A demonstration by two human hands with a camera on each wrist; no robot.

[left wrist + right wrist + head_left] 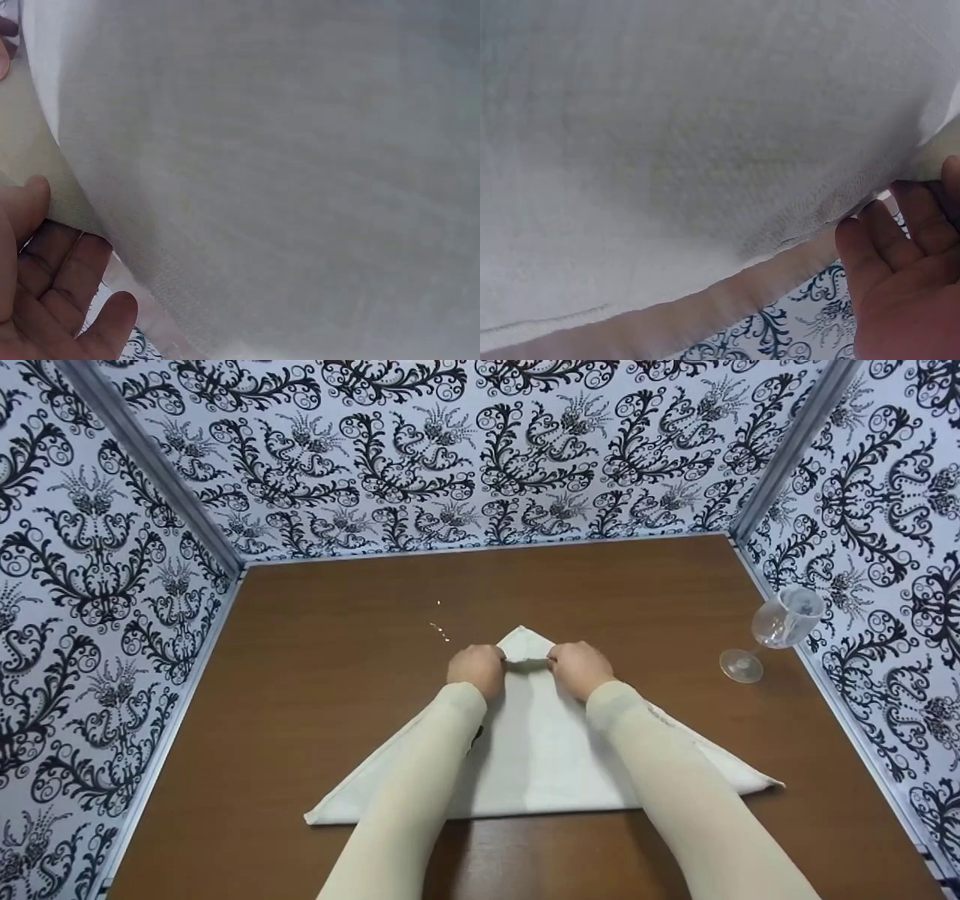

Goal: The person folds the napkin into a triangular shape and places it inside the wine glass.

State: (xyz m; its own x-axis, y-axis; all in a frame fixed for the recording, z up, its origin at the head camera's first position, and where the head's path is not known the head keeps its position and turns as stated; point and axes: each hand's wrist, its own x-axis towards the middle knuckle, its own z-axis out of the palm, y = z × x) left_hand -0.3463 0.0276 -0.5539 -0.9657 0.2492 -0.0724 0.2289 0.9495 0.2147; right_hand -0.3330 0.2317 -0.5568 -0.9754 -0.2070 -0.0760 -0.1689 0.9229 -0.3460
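Note:
A white cloth napkin (540, 769) lies on the table as a triangle, its long edge toward me and its tip (523, 639) pointing away. My left hand (478, 669) pinches the napkin just below the tip on the left side. On the right side, my right hand (582, 669) pinches it at about the same height. Between the hands the cloth is slightly raised, with a shadow under the lifted part. Cloth fills most of the left wrist view, where the left hand's thumb (28, 206) presses it against the fingers. Similarly, the right hand (907, 285) holds the edge in the right wrist view.
A stemmed wine glass (780, 622) stands at the right side of the brown table (315, 660), close to the patterned right wall (892, 547). Patterned panels also enclose the back and left. Small bright specks (441, 630) show on the tabletop beyond the left hand.

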